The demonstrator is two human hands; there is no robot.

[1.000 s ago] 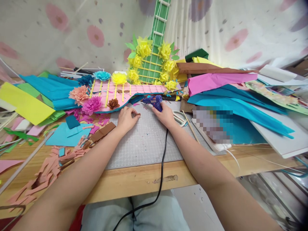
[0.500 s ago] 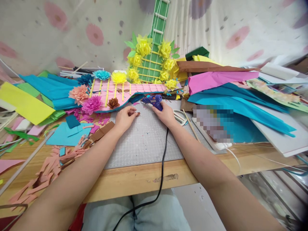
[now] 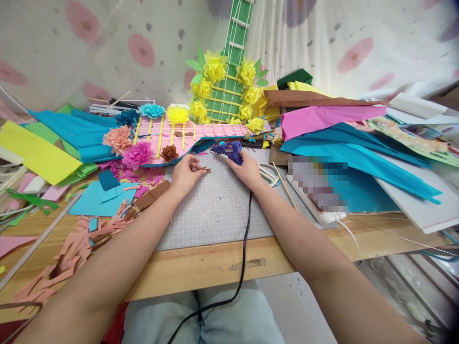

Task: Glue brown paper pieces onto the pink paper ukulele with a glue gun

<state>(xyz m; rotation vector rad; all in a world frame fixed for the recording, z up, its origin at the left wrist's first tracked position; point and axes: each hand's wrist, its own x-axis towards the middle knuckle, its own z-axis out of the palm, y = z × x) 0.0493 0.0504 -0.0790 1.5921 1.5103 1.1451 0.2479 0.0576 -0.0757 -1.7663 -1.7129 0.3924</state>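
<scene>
Over the grey cutting mat, my left hand pinches a small brown paper piece between thumb and fingertips. My right hand is wrapped round the handle of a blue glue gun, its nozzle pointing left, above and apart from the brown piece. A black cord runs from the gun down past the table edge. Behind my hands lies a pink paper guitar with paper flowers, among them a brown flower and a magenta flower.
A green guitar with yellow flowers stands at the back. Coloured crepe paper is piled on the right. Peach paper scraps and light-blue sheets lie on the left. A wooden stick and a white power strip sit right of my arm.
The brown paper piece in my left hand has turned slightly and its tip sits a little further right. My right hand and the glue gun stay almost still.
</scene>
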